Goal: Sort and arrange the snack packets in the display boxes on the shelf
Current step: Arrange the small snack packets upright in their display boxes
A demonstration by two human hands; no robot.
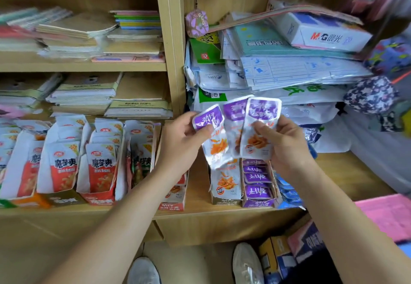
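**Three purple packets [251, 119] fanned over shelf [333, 172]**

L hand [182, 137] pinches leftmost pkt, R hand [287, 143] pinches rightmost. Fan is held above purple display box [258, 186], hiding its back. Red-packet boxes [97, 166] to left, paper stacks [289, 72] behind.

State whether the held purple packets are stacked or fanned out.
Fanned out: three purple packets overlap side by side, gripped by left hand and right hand.
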